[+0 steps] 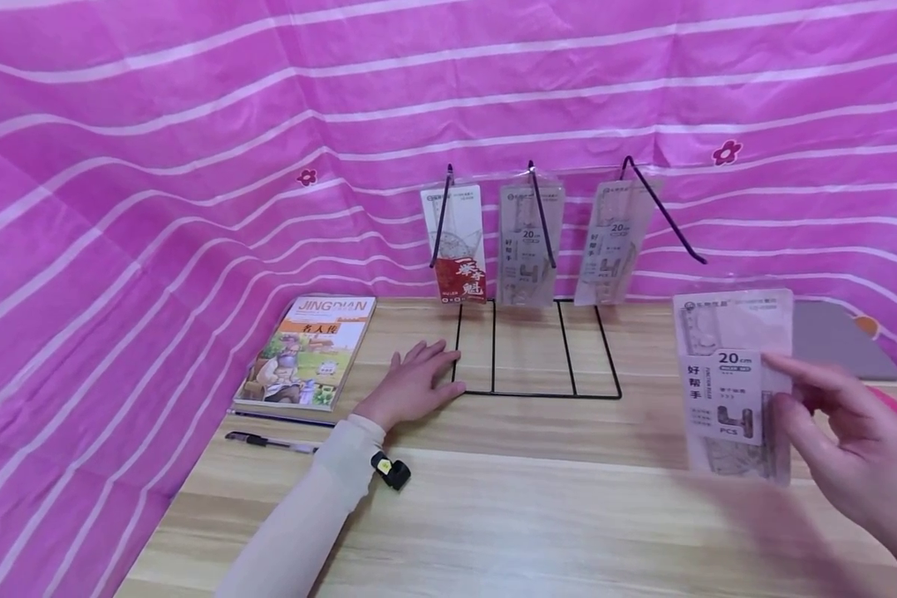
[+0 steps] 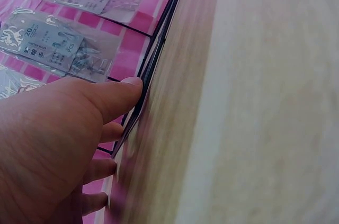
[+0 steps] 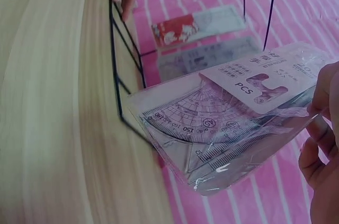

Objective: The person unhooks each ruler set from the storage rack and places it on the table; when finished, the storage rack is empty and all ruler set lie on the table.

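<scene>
Nearest, in front and to the right of the wire rack (image 1: 493, 349), the right hand (image 1: 860, 448) is pinching one clear plastic ruler packet (image 1: 725, 382) along its edge. The head view is showing its printed card, marked 20 cm; the right wrist view is revealing a transparent, curved protractor (image 3: 196, 115) inside, its degree scale readable.

Left of the rack and slightly nearer than it, one slim pen (image 1: 269, 442) is lying on the pale wood-grained table (image 1: 493, 515). At the rack's front left corner the left hand (image 1: 414, 382) is resting with fingers loose and spread; the left wrist view is bringing out its thumb (image 2: 114, 97) touching the thin black wire.

Farther along, one glossy paperback book (image 1: 306, 353) is lying left of the rack, seen only from the head. Above the rack's base, three flat, rectangular hanging packets (image 1: 523, 249) are dangling from three slanting wire arms (image 1: 665, 208), the leftmost showing a red panel. Behind the rack, pink fabric (image 1: 194, 100) is falling in soft folds, carrying white stripes and two small flowers (image 1: 727, 153).
</scene>
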Motion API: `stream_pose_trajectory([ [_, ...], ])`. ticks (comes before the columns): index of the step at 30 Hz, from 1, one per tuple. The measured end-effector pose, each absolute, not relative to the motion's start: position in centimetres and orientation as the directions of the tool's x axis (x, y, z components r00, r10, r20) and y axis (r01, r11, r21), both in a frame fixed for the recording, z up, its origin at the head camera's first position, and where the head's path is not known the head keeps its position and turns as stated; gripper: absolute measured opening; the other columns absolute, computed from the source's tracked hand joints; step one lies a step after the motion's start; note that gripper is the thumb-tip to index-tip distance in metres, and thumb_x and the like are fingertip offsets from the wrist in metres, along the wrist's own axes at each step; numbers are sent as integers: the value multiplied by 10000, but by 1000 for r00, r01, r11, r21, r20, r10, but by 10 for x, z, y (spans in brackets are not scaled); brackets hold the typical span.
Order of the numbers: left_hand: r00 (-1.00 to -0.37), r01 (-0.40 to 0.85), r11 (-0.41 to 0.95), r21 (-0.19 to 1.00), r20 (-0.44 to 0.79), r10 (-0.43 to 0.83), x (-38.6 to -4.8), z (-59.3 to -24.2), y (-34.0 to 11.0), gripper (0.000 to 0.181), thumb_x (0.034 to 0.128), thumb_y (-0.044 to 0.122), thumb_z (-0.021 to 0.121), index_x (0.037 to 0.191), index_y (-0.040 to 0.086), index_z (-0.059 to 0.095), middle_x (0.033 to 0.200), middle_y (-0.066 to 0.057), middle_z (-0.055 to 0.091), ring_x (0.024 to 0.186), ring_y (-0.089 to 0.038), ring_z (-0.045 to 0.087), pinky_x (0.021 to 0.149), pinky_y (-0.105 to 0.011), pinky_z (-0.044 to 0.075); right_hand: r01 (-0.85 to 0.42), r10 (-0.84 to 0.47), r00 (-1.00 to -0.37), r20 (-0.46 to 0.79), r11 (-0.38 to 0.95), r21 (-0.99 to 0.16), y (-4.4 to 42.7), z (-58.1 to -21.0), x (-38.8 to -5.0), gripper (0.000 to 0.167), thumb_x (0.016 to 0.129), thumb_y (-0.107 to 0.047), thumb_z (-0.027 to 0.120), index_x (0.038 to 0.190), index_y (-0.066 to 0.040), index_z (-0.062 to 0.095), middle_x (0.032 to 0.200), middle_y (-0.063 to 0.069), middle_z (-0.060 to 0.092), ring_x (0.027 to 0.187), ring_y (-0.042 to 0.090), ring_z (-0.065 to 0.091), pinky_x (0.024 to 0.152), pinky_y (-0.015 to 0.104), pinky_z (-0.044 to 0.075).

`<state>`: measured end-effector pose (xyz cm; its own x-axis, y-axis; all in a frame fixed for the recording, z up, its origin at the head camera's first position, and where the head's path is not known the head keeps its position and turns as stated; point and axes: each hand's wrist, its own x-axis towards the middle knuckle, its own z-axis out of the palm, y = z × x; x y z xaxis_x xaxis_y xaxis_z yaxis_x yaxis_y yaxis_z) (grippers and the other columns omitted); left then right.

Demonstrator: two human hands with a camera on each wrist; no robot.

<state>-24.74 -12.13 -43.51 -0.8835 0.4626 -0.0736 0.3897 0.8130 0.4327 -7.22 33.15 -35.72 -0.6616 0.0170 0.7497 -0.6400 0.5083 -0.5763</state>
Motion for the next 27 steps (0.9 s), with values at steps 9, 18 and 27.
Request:
stream_pose_trajectory([
  [9, -884, 384, 816, 431, -83, 460, -248, -437, -121, 702, 1024, 623, 559, 1622, 281, 422, 1763, -38, 233, 1647, -371, 113, 1279, -720, 20, -429, 55, -786, 616, 670, -606, 353, -367, -87, 480, 940, 175, 597, 1399, 39, 635, 1017, -259, 674, 845, -97, 590, 717, 3, 459],
  [18, -885, 378, 815, 439, -86, 457, -249, -436, -122, 701, 1025, 618, 563, 1618, 270, 428, 1763, -39, 230, 1648, -369, 111, 1279, -718, 15, -222, 18, -933, 360, 758, -614, 375, -377, -126, 497, 1008, -62, 673, 1495, -108, 587, 929, -141, 689, 749, -41, 605, 593, 155, 498],
  [27, -882, 380, 814, 439, -94, 462, -248, -436, -122, 700, 1026, 627, 554, 1621, 283, 421, 1766, -35, 222, 1651, -360, 100, 1281, -715, 12, -101, -27, -990, 139, 820, -564, 385, -380, -165, 499, 1054, -148, 611, 1535, -53, 518, 1058, 189, 690, 799, -25, 537, 548, 252, 477],
])
